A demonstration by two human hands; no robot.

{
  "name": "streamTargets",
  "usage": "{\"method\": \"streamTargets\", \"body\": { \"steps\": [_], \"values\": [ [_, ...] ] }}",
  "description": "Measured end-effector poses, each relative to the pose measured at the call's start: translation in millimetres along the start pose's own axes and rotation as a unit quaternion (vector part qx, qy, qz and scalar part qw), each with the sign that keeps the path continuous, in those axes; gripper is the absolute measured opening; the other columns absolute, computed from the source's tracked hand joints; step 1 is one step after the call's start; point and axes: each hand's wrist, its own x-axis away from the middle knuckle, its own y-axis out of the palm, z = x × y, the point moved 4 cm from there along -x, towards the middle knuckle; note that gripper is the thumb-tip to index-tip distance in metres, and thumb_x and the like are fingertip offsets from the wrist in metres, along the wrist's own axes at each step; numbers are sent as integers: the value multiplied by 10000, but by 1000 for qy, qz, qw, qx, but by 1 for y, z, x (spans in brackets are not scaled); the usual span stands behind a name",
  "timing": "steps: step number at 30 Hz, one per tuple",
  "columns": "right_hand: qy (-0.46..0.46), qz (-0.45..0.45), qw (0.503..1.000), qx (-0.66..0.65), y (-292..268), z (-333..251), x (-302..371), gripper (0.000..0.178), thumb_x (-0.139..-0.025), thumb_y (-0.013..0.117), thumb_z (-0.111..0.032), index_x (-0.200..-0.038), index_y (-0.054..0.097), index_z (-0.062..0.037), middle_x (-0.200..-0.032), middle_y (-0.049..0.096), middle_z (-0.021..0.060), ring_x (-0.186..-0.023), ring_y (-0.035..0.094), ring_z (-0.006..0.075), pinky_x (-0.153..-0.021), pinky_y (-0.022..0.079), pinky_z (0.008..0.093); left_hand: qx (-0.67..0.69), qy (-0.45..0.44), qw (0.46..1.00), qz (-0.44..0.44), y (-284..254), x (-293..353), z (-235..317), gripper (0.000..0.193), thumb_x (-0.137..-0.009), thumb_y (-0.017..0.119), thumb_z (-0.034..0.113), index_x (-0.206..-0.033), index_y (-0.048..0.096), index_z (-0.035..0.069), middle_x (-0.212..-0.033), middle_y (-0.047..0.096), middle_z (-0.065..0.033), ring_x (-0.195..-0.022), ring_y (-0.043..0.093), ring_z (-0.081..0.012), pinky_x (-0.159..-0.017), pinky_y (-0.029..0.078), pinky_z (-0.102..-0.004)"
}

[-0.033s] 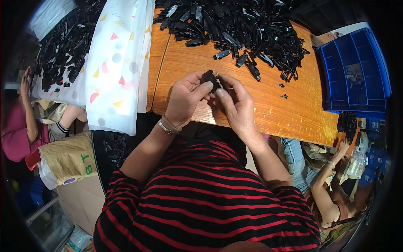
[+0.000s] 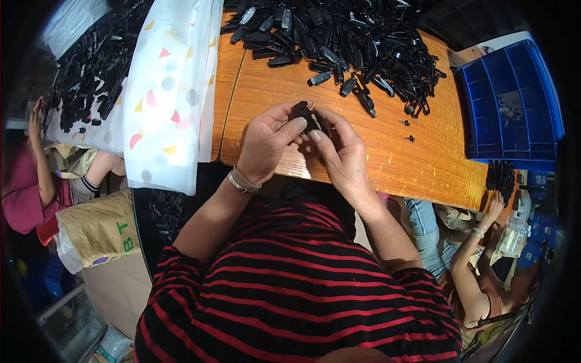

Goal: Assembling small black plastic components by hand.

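Note:
Over the near part of the wooden table, both hands meet around a small black plastic part (image 2: 301, 111). My left hand (image 2: 270, 138) pinches it between thumb and fingers. From the other side, my right hand (image 2: 342, 147) closes on the same part, its thumb pressed against the lower edge and its fingers curled behind. The fingers cover much of the part, so its exact kind cannot be made out. Beyond the hands lies a large heap of black plastic parts (image 2: 348, 45), some with grey faces. Two tiny black pieces (image 2: 410, 139) rest to the right.
White patterned sheeting (image 2: 160, 103) drapes over the table's left side, with another black heap (image 2: 91, 78) beyond it. A blue bin (image 2: 514, 103) stands at the right. Co-workers sit on both sides; one person's hand (image 2: 495, 209) reaches to black parts at the far right.
My right thumb has shifted slightly against the black part. The co-worker's hand at the far right has moved a little. Otherwise the scene looks the same.

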Motion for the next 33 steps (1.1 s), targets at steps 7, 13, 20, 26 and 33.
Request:
{"method": "streamTargets", "body": {
  "steps": [7, 13, 20, 26, 33],
  "values": [
    [93, 0, 995, -40, -17, 3, -5, 180, -938, 609, -44, -1102, 575, 25, -872, 640, 36, -774, 606, 74, -695, 512, 210, -14, 8, 1000, -12, 1, 0, 0, 343, -952, 572, 79, -1281, 558, -20, -947, 649, -12, -768, 571, -46, -680, 460, -183],
    [33, 9, 999, 0, -9, -8, -3, 175, -929, 612, -21, -1094, 584, 29, -883, 608, 37, -782, 605, 78, -693, 507, 207, -50, 39, 998, -14, 4, 2, 6, 328, -938, 589, 49, -1258, 573, -22, -917, 634, 5, -711, 521, -31, -628, 425, -159],
    [15, 4, 998, 57, -8, 1, 0, 156, -887, 656, 7, -1039, 622, 13, -882, 610, 37, -758, 601, 67, -638, 506, 201, -68, 78, 994, -30, 8, 5, 10, 327, -936, 588, 53, -1252, 573, -31, -916, 638, -11, -702, 550, -26, -604, 452, -166],
    [-111, 54, 975, 184, -2, -12, 7, 209, -782, 744, 6, -965, 645, 1, -875, 601, 99, -704, 640, 174, -612, 517, 252, -163, 89, 982, -22, 6, 9, -1, 342, -935, 588, 64, -1268, 578, -15, -907, 623, -9, -704, 545, -33, -621, 458, -172],
    [-98, 55, 974, 197, 6, -5, 12, 508, -735, 798, -102, -1164, 537, -20, -1041, 559, 146, -888, 603, 301, -746, 502, 357, -99, 74, 992, -2, 13, 5, -7, 290, -1038, 412, 210, -1015, 598, -11, -859, 595, -30, -739, 543, -90, -687, 459, -218]
  ]
}}
